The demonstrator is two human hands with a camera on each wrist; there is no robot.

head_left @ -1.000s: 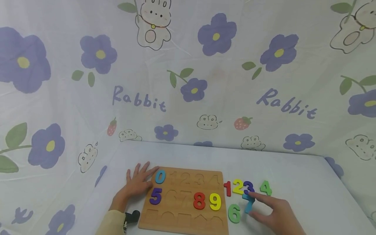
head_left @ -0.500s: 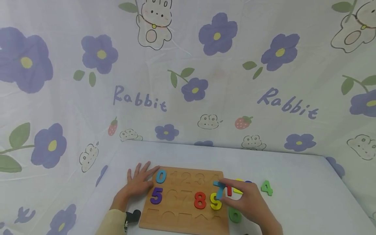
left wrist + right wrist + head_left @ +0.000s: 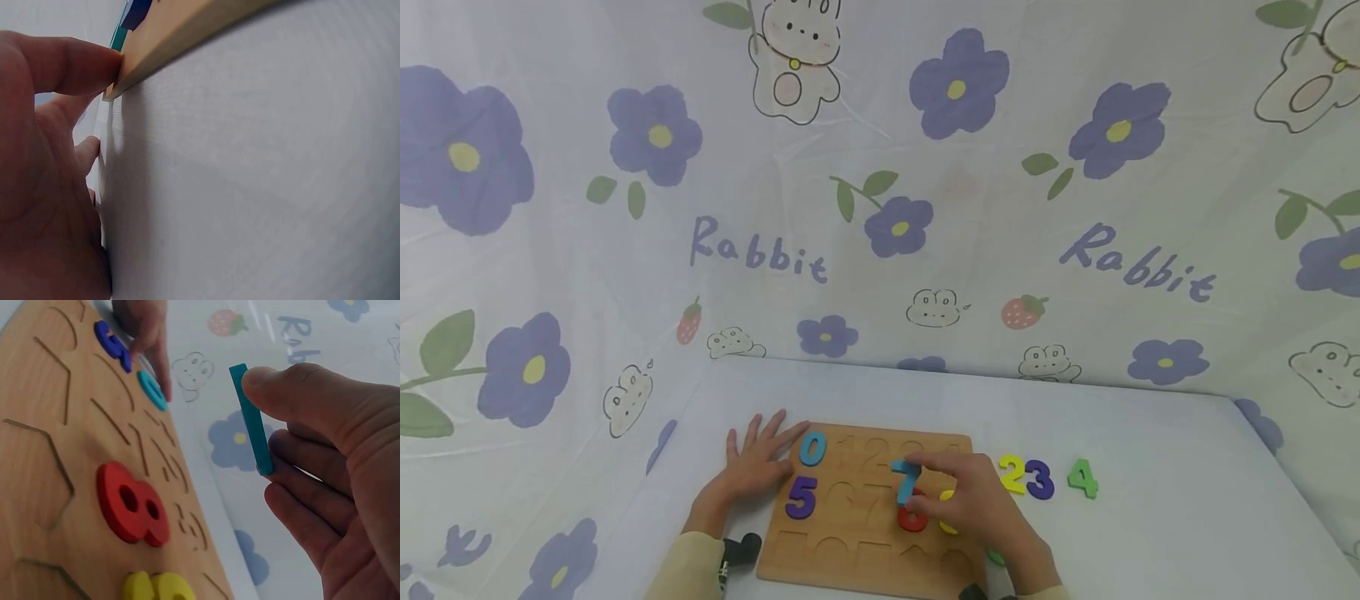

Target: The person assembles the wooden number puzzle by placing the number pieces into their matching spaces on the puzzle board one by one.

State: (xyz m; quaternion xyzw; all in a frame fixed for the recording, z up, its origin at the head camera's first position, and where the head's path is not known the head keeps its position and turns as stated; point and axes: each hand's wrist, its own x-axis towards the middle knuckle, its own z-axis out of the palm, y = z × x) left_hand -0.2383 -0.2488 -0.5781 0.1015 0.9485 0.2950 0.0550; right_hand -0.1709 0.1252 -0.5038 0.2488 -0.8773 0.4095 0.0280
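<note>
Between thumb and fingers my right hand (image 3: 973,496) pinches a blue number 7 (image 3: 906,481), held above the wooden number board (image 3: 827,571). In the right wrist view the blue 7 (image 3: 251,419) shows edge-on, clear of the board's surface. Below it in the head view lies the red 8 (image 3: 913,520), partly covered. My left hand (image 3: 752,467) rests at the board's left edge with its fingers spread; its thumb touches the edge in the left wrist view. A light blue 0 (image 3: 812,448) and a purple 5 (image 3: 801,498) sit in the board, and the yellow 9 (image 3: 950,512) is half hidden.
On the white table (image 3: 1165,500) right of the board lie a yellow 2 (image 3: 1012,474), a purple 3 (image 3: 1039,479) and a green 4 (image 3: 1082,479). A green piece (image 3: 996,557) peeks out beside my right wrist. A patterned cloth (image 3: 865,300) hangs behind.
My right hand has carried the blue 7 leftward from the loose numbers on the table to above the red 8 on the board. My left hand has stayed in place.
</note>
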